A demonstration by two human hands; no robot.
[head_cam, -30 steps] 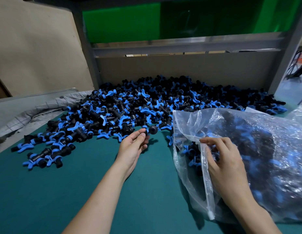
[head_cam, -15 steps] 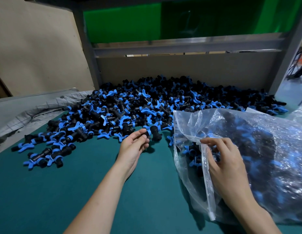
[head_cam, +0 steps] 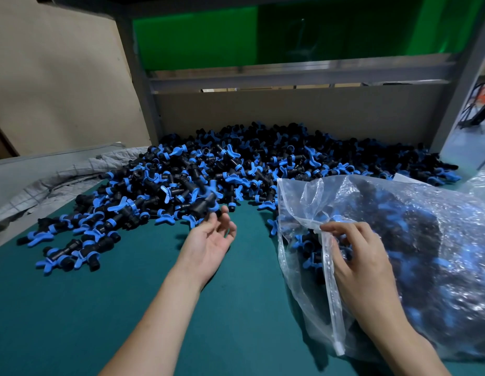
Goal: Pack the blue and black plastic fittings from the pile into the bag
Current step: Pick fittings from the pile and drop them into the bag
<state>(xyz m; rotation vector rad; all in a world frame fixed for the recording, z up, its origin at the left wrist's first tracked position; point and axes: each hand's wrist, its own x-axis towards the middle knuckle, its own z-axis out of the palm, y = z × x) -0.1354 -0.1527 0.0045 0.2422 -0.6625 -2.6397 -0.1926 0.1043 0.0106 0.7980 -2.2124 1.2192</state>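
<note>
Currently at pick-up stage; bag mouth held ready

Left hand (head_cam: 211,240) lies palm up at centre frame, fingers loosely spread and holding nothing, tips at the near edge of the pile (head_cam: 209,172) of blue and black fittings across the middle band. Right hand (head_cam: 355,256) pinches the mouth rim of the clear bag (head_cam: 425,240), lower right, which looks largely filled. Judged step: gathering the next fittings. The next move calls for closing the fingers round a few pieces and carrying them rightward into the held mouth.

A teal-covered bench (head_cam: 73,321) stands within a grey metal frame (head_cam: 138,85), backed by a beige board (head_cam: 290,109) beneath a bright green panel (head_cam: 195,36); a crumpled grey quilted cloth (head_cam: 59,180) lies at left.
</note>
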